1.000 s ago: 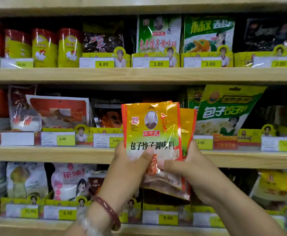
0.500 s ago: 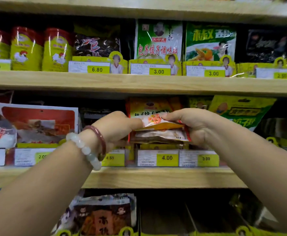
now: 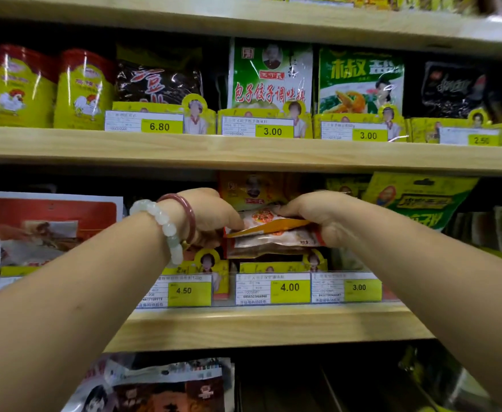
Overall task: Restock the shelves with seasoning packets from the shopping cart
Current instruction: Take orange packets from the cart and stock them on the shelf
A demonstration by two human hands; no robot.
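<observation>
Packets (image 3: 273,233) of orange seasoning are gripped as a small stack by both hands, tilted nearly flat, directly above the 4.00 price tag (image 3: 288,288) on the middle shelf (image 3: 258,325). Left hand (image 3: 214,217) is curled round the stack's left end, thumb apparently on top; right hand (image 3: 324,217) is pinched on the right end, fingers folded over the upper packet. More orange packets of the same brand (image 3: 252,188) are seen standing behind the stack, above the tag. Slot judged narrow: a green pouch (image 3: 416,200) is leaned just right of the tag, dark packets (image 3: 190,254) partly hidden left of it. Risks judged: stack is held loosely layered, so a lower packet could be slid out and dropped in front of the tag if either grip is eased early; standing packets behind could be pushed over if the stack is shoved in flat; packets could be left lying down rather than upright, hiding labels; green pouch could be knocked sideways by the right wrist. Cart is not in view.
</observation>
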